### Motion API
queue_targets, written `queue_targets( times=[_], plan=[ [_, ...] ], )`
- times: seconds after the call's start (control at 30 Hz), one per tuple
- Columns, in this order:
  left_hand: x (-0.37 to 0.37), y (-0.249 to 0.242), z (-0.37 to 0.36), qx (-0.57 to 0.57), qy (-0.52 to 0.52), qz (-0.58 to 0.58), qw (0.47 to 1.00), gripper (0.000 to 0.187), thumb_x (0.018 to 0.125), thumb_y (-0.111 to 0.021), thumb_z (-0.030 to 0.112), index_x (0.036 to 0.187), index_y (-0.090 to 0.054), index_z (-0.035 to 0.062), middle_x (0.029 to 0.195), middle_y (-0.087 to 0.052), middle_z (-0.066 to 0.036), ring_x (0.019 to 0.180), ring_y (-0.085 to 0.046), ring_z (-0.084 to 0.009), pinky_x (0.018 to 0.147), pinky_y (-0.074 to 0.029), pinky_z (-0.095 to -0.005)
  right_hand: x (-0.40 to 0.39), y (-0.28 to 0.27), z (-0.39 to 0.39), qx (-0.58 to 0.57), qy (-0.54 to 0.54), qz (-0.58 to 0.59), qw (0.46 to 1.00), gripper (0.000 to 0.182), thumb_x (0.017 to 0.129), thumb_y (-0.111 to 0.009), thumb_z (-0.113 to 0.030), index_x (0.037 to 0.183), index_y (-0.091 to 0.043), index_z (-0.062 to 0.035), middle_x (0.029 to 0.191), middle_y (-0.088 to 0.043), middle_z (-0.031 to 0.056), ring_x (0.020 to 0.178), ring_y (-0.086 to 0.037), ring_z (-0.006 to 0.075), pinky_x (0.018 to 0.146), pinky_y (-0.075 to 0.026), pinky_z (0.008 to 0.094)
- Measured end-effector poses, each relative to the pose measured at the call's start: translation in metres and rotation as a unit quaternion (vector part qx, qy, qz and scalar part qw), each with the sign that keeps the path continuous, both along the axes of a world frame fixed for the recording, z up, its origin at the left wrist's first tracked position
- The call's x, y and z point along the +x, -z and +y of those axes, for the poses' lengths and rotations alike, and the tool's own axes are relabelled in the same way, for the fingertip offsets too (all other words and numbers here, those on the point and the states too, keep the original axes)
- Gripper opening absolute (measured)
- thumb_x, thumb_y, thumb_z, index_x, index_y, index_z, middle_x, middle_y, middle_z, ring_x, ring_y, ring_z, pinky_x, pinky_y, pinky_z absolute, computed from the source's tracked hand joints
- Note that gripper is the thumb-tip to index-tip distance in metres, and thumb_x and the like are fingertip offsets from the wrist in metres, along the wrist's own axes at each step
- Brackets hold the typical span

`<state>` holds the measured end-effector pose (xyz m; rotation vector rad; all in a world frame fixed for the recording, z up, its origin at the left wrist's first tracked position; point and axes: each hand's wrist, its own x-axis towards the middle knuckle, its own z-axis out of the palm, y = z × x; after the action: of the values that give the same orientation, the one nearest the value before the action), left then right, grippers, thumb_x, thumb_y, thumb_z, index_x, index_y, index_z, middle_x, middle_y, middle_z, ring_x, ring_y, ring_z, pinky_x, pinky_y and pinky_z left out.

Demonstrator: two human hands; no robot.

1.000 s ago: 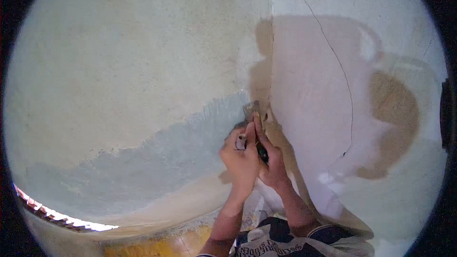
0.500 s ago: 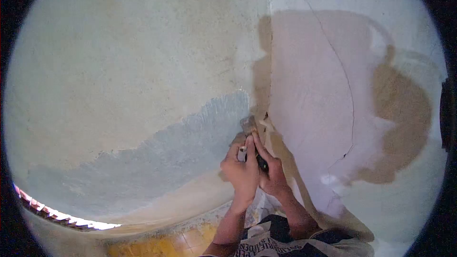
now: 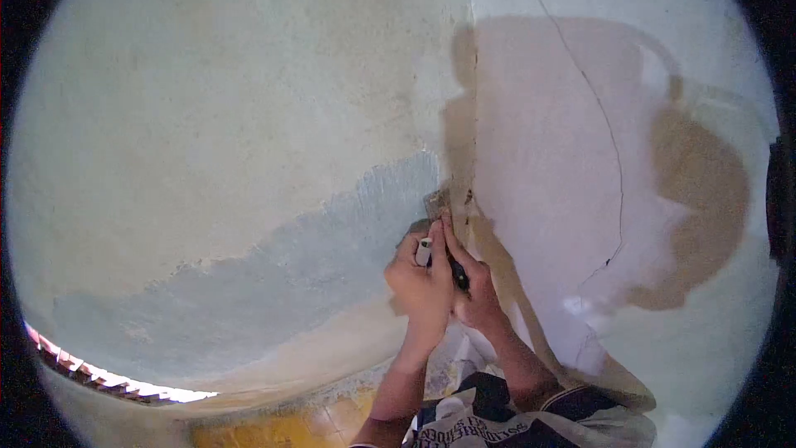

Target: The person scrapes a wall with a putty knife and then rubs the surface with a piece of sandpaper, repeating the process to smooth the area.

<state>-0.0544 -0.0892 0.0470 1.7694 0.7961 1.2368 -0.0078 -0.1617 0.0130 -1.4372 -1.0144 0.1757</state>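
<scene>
A scraper (image 3: 436,201) with a flat, dull blade is pressed against the left wall beside the corner, over the edge of a bare grey-blue patch (image 3: 315,249). My right hand (image 3: 477,290) is closed around its black handle (image 3: 458,274), the index finger stretched along toward the blade. My left hand (image 3: 421,286) is closed at the scraper's neck, its thumb pressing alongside the right index finger. Between left thumb and fingers shows a small white piece (image 3: 424,251), mostly hidden by the hand.
The right wall (image 3: 547,158) meets the left one at a vertical corner and carries a long thin crack (image 3: 609,141). Shadows fall across it. Below are a ledge with yellow tiles (image 3: 282,431) and, at lower left, a bright slatted opening (image 3: 116,382).
Both hands and the scraper have shifted slightly upward along the wall, the blade now a little higher near the corner. More of the white piece shows in my left hand.
</scene>
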Motion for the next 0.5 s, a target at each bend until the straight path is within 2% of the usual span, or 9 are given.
queue_targets(
  times=[0.07,0.17,0.3,0.37,0.43,0.5],
  plan=[
    [-0.001,-0.004,-0.005,0.004,0.001,0.008,1.0,0.017,0.091,-0.063,0.012,0.082,-0.064,-0.0025,0.062,-0.06,-0.006,0.062,-0.048,-0.0064,0.055,-0.043,-0.0274,0.002,0.003,-0.002,0.006,0.01,-0.028,1.0,0.07,0.086,-0.055,-0.008,0.15,-0.028,-0.0162,0.13,-0.055,0.0242,0.103,-0.064,0.0275,0.088,-0.048,0.0347],
    [-0.007,0.01,-0.01,-0.034,-0.001,-0.006,0.999,0.017,0.091,-0.063,0.012,0.083,-0.064,-0.003,0.063,-0.061,-0.008,0.061,-0.048,-0.0072,0.054,-0.042,-0.0284,0.002,0.009,-0.004,-0.002,0.016,-0.059,0.998,0.069,0.087,-0.055,-0.011,0.15,-0.027,-0.0178,0.13,-0.055,0.0244,0.101,-0.065,0.0287,0.085,-0.049,0.0346],
    [0.002,-0.003,-0.003,0.014,-0.003,-0.015,1.0,0.017,0.09,-0.063,0.012,0.085,-0.065,-0.0038,0.064,-0.062,-0.011,0.062,-0.049,-0.0084,0.056,-0.043,-0.0301,0.004,-0.005,0.0,-0.027,-0.01,0.014,0.999,0.068,0.088,-0.054,-0.013,0.15,-0.027,-0.0174,0.134,-0.052,0.023,0.114,-0.058,0.0327,0.091,-0.048,0.0361],
    [0.004,-0.007,-0.003,0.005,0.002,-0.012,1.0,0.017,0.09,-0.063,0.013,0.085,-0.066,-0.0041,0.064,-0.062,-0.011,0.062,-0.049,-0.0091,0.056,-0.044,-0.031,0.008,-0.005,0.0,-0.017,-0.003,0.009,1.0,0.068,0.088,-0.054,-0.013,0.15,-0.027,-0.0175,0.131,-0.054,0.0233,0.113,-0.059,0.0332,0.09,-0.048,0.0363],
    [-0.004,0.003,-0.009,0.005,-0.008,-0.011,1.0,0.018,0.09,-0.063,0.013,0.085,-0.065,-0.0043,0.064,-0.062,-0.011,0.061,-0.049,-0.0097,0.056,-0.044,-0.031,0.0,0.004,-0.002,0.01,0.023,-0.034,0.999,0.069,0.088,-0.054,-0.013,0.151,-0.026,-0.0178,0.123,-0.059,0.0249,0.101,-0.065,0.0308,0.085,-0.05,0.0355],
    [0.004,0.003,-0.007,0.012,-0.013,-0.032,0.999,0.018,0.09,-0.063,0.013,0.084,-0.065,-0.0044,0.064,-0.062,-0.011,0.061,-0.049,-0.0097,0.056,-0.043,-0.0307,0.004,0.009,-0.003,-0.004,0.028,-0.077,0.997,0.071,0.086,-0.055,-0.011,0.151,-0.026,-0.0177,0.123,-0.059,0.0251,0.099,-0.066,0.0293,0.083,-0.05,0.0346]
  ],
)
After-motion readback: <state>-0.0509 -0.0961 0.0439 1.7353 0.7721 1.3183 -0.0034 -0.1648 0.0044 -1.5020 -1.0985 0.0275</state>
